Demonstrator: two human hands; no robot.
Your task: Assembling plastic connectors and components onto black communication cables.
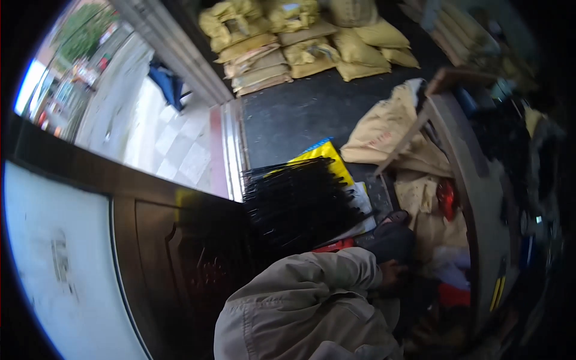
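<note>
My left arm, in a loose grey-beige sleeve, reaches across the lower middle of the head view. Just past its cuff, my left hand (391, 272) shows in part; its fingers are lost in shadow near my dark trouser leg (393, 240). What it holds, if anything, cannot be made out. Low on the right, a dim shape (427, 329) seems to be my right hand, too dark to read its fingers. Beyond my left arm lies a thick pile of thin black rods (300, 201), resting partly on a yellow and white sheet (342, 162).
A brown wooden door (180, 240) stands at the left beside a doorway to the street. Stacked yellow sacks (360, 51) line the far wall. Brown sacking (384, 129) and a wooden table edge (465, 198) are on the right. A red item (446, 198) lies on the sacking.
</note>
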